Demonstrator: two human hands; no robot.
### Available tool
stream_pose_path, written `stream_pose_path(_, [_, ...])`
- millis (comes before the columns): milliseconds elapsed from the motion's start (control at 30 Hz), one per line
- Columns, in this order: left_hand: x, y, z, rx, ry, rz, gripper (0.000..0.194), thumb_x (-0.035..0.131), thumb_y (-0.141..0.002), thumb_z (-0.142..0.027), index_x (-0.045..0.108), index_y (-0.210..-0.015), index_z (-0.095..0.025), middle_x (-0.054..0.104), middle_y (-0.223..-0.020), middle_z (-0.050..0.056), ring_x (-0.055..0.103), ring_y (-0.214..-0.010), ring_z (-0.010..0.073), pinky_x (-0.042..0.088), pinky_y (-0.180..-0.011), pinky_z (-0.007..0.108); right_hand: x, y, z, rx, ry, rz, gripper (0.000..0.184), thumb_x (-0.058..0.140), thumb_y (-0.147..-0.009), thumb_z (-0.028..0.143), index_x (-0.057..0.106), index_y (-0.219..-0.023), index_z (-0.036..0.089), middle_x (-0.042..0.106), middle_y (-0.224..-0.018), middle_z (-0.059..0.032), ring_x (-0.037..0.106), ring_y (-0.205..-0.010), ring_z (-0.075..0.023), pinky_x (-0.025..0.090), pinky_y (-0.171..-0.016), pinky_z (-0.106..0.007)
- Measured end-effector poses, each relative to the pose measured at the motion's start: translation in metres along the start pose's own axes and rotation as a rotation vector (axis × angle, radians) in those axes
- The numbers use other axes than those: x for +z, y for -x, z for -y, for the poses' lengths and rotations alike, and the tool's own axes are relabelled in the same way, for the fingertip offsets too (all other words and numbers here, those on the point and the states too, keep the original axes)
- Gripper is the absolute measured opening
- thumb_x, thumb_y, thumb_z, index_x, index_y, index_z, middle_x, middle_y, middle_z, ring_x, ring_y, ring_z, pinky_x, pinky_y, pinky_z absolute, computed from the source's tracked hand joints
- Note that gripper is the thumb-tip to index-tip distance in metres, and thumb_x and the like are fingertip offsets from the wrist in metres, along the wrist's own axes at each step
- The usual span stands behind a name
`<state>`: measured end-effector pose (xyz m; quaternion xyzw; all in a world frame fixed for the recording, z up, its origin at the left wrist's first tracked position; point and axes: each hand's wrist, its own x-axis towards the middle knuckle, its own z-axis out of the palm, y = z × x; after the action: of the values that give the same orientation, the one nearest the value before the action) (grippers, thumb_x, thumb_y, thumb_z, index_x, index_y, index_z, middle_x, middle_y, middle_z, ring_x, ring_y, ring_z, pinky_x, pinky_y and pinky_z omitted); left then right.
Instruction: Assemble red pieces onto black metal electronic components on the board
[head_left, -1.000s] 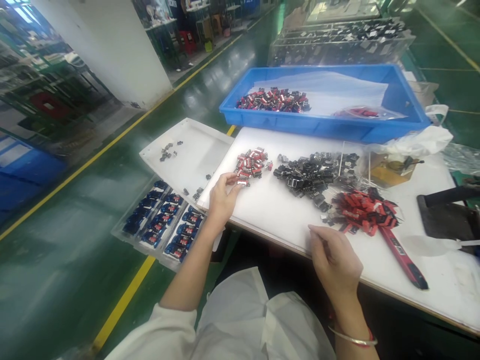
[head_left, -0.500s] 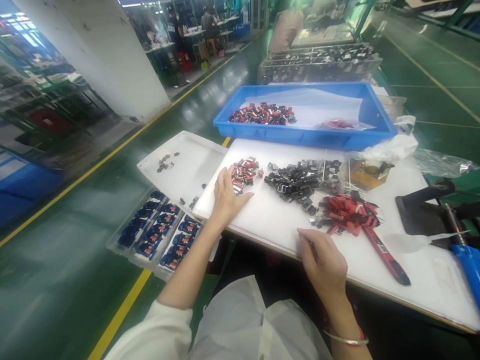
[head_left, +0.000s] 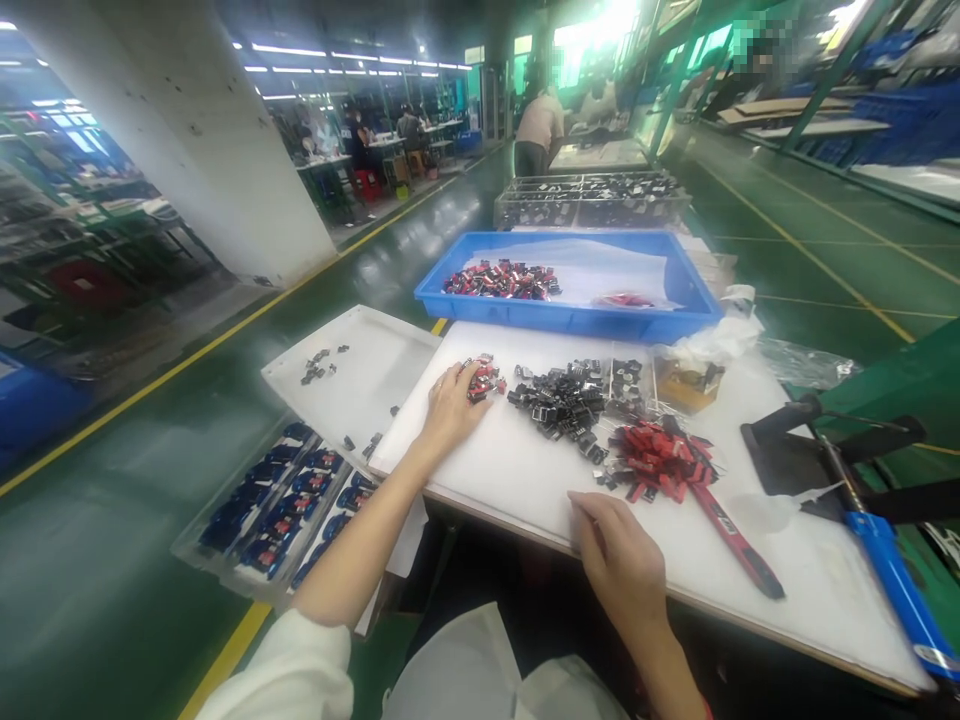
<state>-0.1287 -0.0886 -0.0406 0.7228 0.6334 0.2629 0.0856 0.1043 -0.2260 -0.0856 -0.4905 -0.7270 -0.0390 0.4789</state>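
My left hand (head_left: 452, 412) rests at the near-left side of a small pile of red-and-silver parts (head_left: 489, 378). Its fingers reach over the pile's edge, with the thumb apart from them. At the table's front edge is my right hand (head_left: 621, 550), its fingers curled in toward the thumb; whatever they may hold is hidden. Between the hands and farther back lies a heap of small black parts (head_left: 559, 402). To its right is a heap of red parts (head_left: 658, 455), with a red-and-black handled tool (head_left: 739, 545) sticking out toward me.
Behind the white table (head_left: 517, 480) stands a blue bin (head_left: 570, 316) with more red-and-black parts. A white tray (head_left: 352, 365) sits left, above a clear tray (head_left: 225, 575) of blue items. On the right are a black stand (head_left: 780, 445) and a blue-handled tool (head_left: 892, 580).
The view has tilted up, showing more of the room. My left hand has moved closer over the red-and-silver pile, its fingers now bent around the edge. My right hand keeps its curled pose.
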Motion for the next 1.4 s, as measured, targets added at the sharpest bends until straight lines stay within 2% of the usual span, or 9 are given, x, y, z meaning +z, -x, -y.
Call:
stream_pose_path(267, [0.001, -0.006, -0.003, 0.042, -0.062, -0.073, 0.041, 0.067, -0.083, -0.026, 0.065, -0.124, -0.026, 0.063, -0.122, 0.012, 0.061, -0.116, 0.0310, 0.049, -0.101, 0.047, 0.001, -0.003, 0.002, -0.020, 0.022, -0.034, 0.018, 0.048, -0.098, 0.018, 0.065, -0.102, 0.021, 0.072, -0.085, -0.0048, 0.071, -0.078, -0.0171, 0.059, -0.070, -0.027])
stream_pose_path(433, [0.002, -0.003, -0.004, 0.094, -0.093, -0.124, 0.036, 0.065, -0.083, -0.022, 0.069, -0.118, -0.027, 0.065, -0.109, 0.009, 0.064, -0.100, 0.0284, 0.052, -0.093, 0.043, 0.000, -0.005, 0.004, -0.015, 0.023, -0.030, 0.019, 0.047, -0.098, 0.018, 0.065, -0.102, 0.021, 0.072, -0.085, -0.0048, 0.071, -0.076, -0.0162, 0.059, -0.068, -0.026])
stream_pose_path(600, [0.004, -0.007, -0.002, 0.112, -0.118, -0.160, 0.037, 0.063, -0.081, -0.016, 0.070, -0.115, -0.028, 0.064, -0.109, 0.009, 0.062, -0.099, 0.0279, 0.053, -0.090, 0.041, 0.000, -0.005, 0.004, -0.008, 0.018, -0.034, 0.019, 0.048, -0.097, 0.017, 0.066, -0.102, 0.022, 0.072, -0.086, -0.0052, 0.071, -0.077, -0.0165, 0.059, -0.067, -0.026])
stream_pose_path(800, [0.001, -0.018, 0.002, 0.139, -0.119, -0.109, 0.036, 0.066, -0.082, -0.023, 0.070, -0.118, -0.029, 0.064, -0.108, 0.009, 0.062, -0.096, 0.0276, 0.053, -0.091, 0.042, 0.002, -0.004, 0.003, -0.024, 0.030, -0.038, 0.018, 0.047, -0.099, 0.017, 0.065, -0.102, 0.020, 0.072, -0.085, -0.0056, 0.071, -0.077, -0.0166, 0.059, -0.067, -0.026])
stream_pose_path(900, [0.002, -0.019, 0.003, 0.156, -0.122, -0.108, 0.035, 0.065, -0.083, -0.021, 0.071, -0.117, -0.028, 0.065, -0.103, 0.009, 0.062, -0.095, 0.0269, 0.052, -0.093, 0.042, 0.002, -0.004, 0.003, -0.017, 0.043, -0.044, 0.019, 0.046, -0.099, 0.017, 0.065, -0.102, 0.021, 0.072, -0.085, -0.0052, 0.071, -0.076, -0.0168, 0.059, -0.067, -0.027])
stream_pose_path(1100, [0.003, -0.018, 0.004, 0.156, -0.070, -0.186, 0.033, 0.064, -0.080, -0.013, 0.074, -0.108, -0.027, 0.063, -0.100, 0.008, 0.061, -0.095, 0.0255, 0.053, -0.092, 0.041, 0.002, -0.006, 0.004, -0.037, 0.039, -0.042, 0.019, 0.046, -0.099, 0.016, 0.064, -0.103, 0.020, 0.072, -0.084, -0.0051, 0.071, -0.076, -0.0164, 0.059, -0.067, -0.026])
stream_pose_path(1400, [0.000, -0.016, 0.012, 0.127, 0.052, -0.245, 0.024, 0.064, -0.082, -0.018, 0.074, -0.103, -0.024, 0.063, -0.104, 0.007, 0.066, -0.093, 0.0202, 0.056, -0.086, 0.034, 0.003, -0.006, 0.003, -0.049, 0.047, -0.045, 0.020, 0.044, -0.101, 0.017, 0.064, -0.103, 0.018, 0.071, -0.083, -0.0053, 0.071, -0.075, -0.0153, 0.058, -0.067, -0.025])
